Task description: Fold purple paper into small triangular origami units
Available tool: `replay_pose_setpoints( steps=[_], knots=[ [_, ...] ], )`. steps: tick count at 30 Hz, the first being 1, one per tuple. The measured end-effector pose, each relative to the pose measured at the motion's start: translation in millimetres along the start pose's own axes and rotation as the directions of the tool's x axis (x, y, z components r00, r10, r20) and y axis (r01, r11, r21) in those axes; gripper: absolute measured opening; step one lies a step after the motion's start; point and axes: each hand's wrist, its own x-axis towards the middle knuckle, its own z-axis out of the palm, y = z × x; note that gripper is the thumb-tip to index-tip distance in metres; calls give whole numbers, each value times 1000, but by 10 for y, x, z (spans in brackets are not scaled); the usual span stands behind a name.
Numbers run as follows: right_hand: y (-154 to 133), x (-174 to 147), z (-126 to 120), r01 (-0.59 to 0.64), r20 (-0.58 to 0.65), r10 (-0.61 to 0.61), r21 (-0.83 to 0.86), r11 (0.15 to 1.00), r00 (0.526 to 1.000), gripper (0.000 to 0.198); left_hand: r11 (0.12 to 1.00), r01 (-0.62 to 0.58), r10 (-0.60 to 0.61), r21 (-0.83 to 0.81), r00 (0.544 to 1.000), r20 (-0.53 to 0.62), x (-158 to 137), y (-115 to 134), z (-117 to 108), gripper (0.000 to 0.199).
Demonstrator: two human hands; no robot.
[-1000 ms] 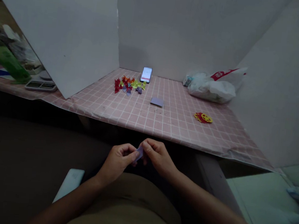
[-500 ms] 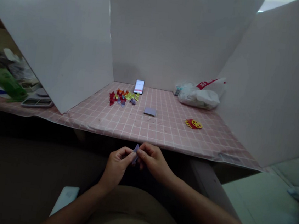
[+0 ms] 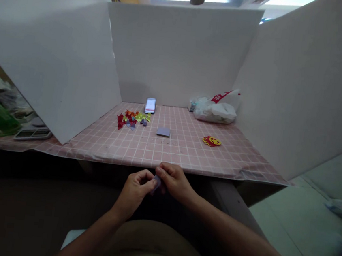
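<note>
Left hand [image 3: 133, 190] pinches a small folded lilac paper [image 3: 157, 181] between thumb and curled fingers; the paper sits between both hands, on the person's side of the pink checked tablecloth [image 3: 183, 155]; right hand [image 3: 175, 182], nearly closed, pinches it too.

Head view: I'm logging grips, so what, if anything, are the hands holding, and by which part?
A small light-purple piece of paper: the left hand pinches its left side, the right hand its upper end. The exact corners cannot be told.
</note>
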Motion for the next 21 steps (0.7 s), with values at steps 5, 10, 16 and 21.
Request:
replay_pose_setpoints(
  steps=[5,10,16,21],
  knots=[
    [-17,50,-43,-33,0,33,133,991,999,37,999,-28,27,-34,1000,-15,44,75,40,26],
    [-104,63,-97,16,-39,-14,58,998,999,40,998,-63,62,-7,998,-29,92,110,58,22],
    [-130,55,-62,-6,6,5,238,971,1000,34,983,-126,102,-132,979,-176,129,135,72,19],
    [-135,25,-52,41,-11,-40,180,983,999,31,979,-120,103,-167,989,-107,116,84,85,16]
  ],
)
